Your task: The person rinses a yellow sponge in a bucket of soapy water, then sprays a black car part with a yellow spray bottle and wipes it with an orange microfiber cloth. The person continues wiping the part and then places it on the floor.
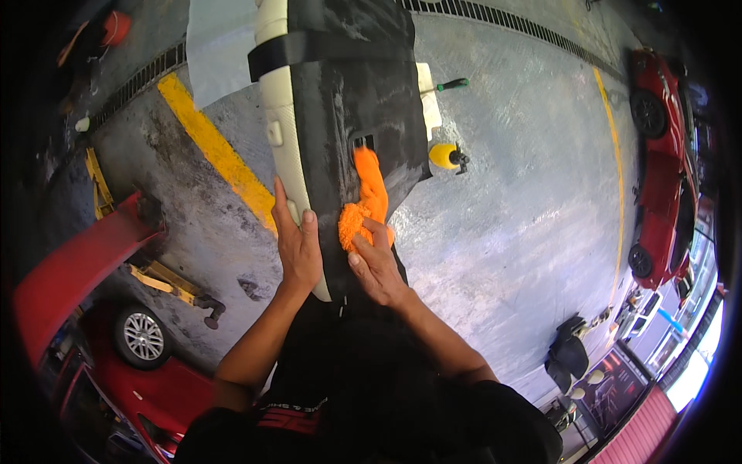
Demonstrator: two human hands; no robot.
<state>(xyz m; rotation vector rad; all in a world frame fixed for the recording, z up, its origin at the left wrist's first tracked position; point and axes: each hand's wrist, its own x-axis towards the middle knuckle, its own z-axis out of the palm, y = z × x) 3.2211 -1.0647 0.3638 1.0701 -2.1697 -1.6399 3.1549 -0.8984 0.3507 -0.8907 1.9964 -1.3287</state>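
Observation:
In front of me lies a long padded piece that looks like a car seat part, with a dark fabric face [325, 100] and a cream, stitched side [278, 100]. A black band [332, 48] crosses its far end. My left hand [299, 251] rests flat against the cream edge, fingers stretched and thumb apart. Bunched in the fingers of my right hand [379, 271] is an orange microfibre cloth [371, 185], pressed on the dark face. The cloth's loose end trails away from me to a small dark rectangular slot [367, 142].
Right of the padded piece are a yellow bottle [443, 156] with a black top and a green-handled screwdriver [452, 84]. A red car with its wheel [143, 336] and yellow lift arms [166, 282] stand at left. Another red car [661, 178] is far right.

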